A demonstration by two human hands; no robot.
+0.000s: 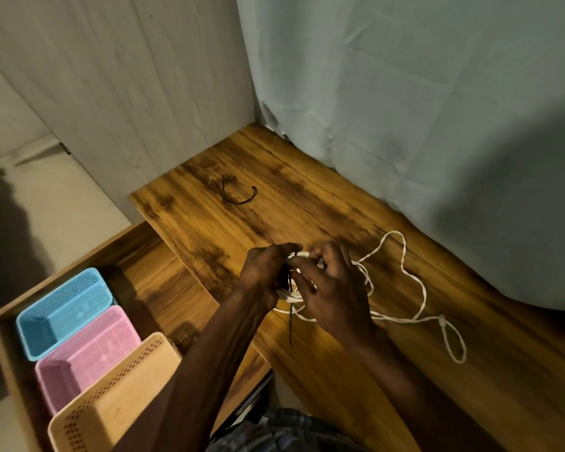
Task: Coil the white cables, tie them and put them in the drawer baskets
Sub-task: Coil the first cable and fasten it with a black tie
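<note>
Over the wooden tabletop point(323, 207), my left hand point(265, 272) and my right hand point(330, 288) both grip a coil of white cable point(289, 295) between them. A thin black tie point(289, 324) runs across the coil and hangs down below my hands. The fingers hide most of the coil. A second white cable point(418, 288) lies loose in wide loops to the right of my right hand, ending in a small knotted loop. Another black tie point(238, 195) lies curled on the table farther back.
An open wooden drawer point(137, 256) at the lower left holds a blue basket point(62, 311), a pink basket point(88, 353) and a beige basket point(118, 396) in a row. A pale curtain point(437, 125) hangs along the table's far side; a white panel point(128, 93) stands on the left.
</note>
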